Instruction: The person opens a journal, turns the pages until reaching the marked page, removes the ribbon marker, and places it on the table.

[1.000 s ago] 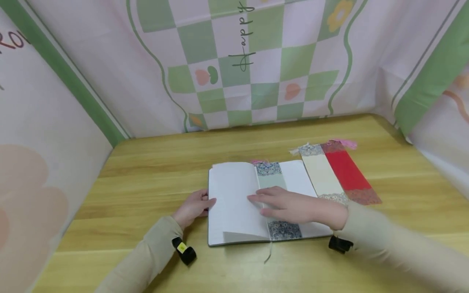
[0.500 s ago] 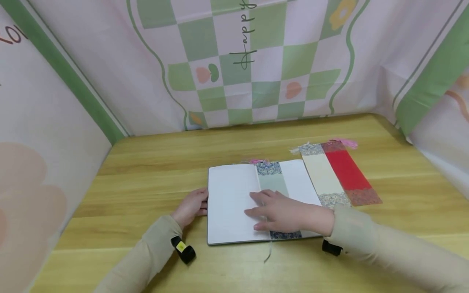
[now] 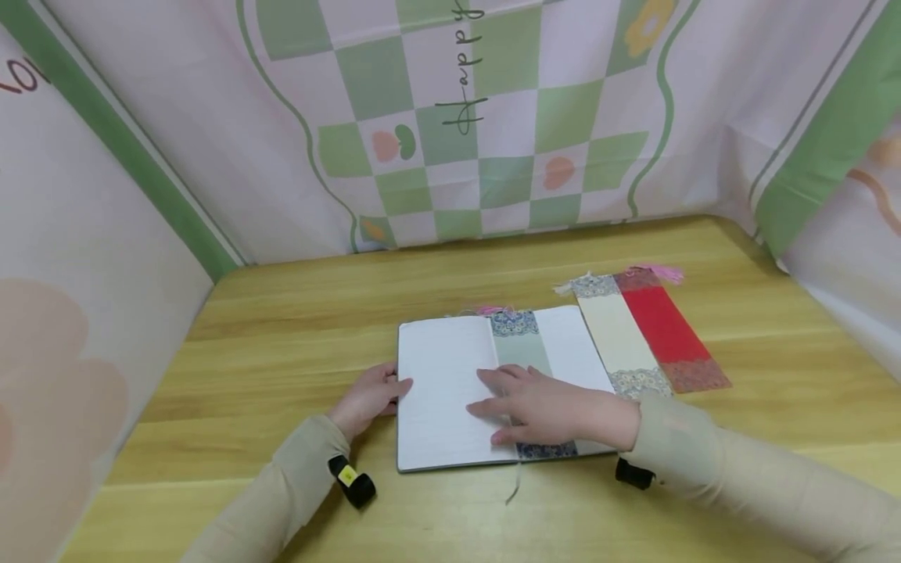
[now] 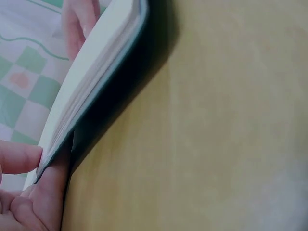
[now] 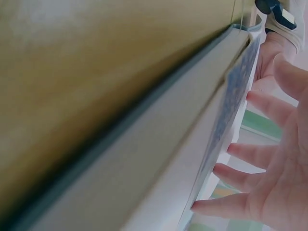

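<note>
An open notebook (image 3: 439, 414) with white pages and a dark cover lies on the table. Along its fold, on the right page, is a pale green bookmark (image 3: 519, 352) with blue patterned ends and a pink tassel. My left hand (image 3: 367, 397) pinches the notebook's left edge, thumb on the page. In the left wrist view, fingers (image 4: 50, 192) reach under the cover, which is tilted up off the table there. My right hand (image 3: 552, 407) spreads straight fingers over the fold, covering part of the bookmark; the right wrist view shows its fingertips (image 5: 199, 206) at the page surface.
To the right of the notebook lie a cream bookmark (image 3: 619, 332) and a red bookmark (image 3: 669, 328), side by side, both tasselled. A thin ribbon (image 3: 515, 485) trails from the notebook's lower edge. A patterned curtain (image 3: 450, 156) hangs behind the table (image 3: 296, 313).
The lifted left page has come down flat. My right hand has shifted slightly left and nearer, fingers spread wider. My left thumb left the page's edge, then came back onto it.
</note>
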The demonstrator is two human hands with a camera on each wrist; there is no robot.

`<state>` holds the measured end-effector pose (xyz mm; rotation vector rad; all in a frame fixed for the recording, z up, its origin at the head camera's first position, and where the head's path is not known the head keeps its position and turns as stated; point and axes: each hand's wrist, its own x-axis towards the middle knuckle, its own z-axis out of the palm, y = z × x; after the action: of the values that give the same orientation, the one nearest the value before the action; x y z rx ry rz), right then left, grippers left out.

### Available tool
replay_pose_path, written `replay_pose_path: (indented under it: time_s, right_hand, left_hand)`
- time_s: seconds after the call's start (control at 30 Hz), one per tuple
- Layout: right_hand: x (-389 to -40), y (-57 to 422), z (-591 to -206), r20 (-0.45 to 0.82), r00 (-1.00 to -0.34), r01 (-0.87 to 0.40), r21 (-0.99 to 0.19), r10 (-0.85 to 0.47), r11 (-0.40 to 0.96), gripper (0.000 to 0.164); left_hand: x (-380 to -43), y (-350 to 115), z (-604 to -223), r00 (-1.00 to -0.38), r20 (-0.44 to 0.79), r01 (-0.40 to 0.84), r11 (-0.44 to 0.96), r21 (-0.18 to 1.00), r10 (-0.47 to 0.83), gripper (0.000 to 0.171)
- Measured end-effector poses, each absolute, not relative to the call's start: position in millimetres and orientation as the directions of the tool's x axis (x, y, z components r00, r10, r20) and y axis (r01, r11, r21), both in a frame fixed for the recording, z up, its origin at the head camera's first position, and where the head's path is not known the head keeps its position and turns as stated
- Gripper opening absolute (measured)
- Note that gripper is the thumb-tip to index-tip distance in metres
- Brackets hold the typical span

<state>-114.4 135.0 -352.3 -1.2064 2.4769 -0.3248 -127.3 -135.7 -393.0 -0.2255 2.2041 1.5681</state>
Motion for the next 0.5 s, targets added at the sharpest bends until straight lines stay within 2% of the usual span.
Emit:
replay_pose_path:
  time_s: [0.13,0.4,0.5]
  right_hand:
    - [-120,139,-352,-0.185,-0.596,-0.687,-0.386,-0.781,0.616,0.056]
    - [-155,164,-349,-0.053,-0.751,-0.589,-0.395,-0.658,0.704,0.069]
    - [-172,175,-353,-0.051,-0.800,-0.535,-0.393,-0.598,0.748,0.074]
  left_hand:
    - [-127,-135,-393,-0.895,-0.434,-0.372,0.362,0.855,0.105,0.032]
    - [-127,-136,-393,-0.896,-0.431,-0.368,0.366,0.855,0.106,0.035]
    - [-127,-136,-393,-0.896,-0.431,-0.367,0.367,0.855,0.108,0.037]
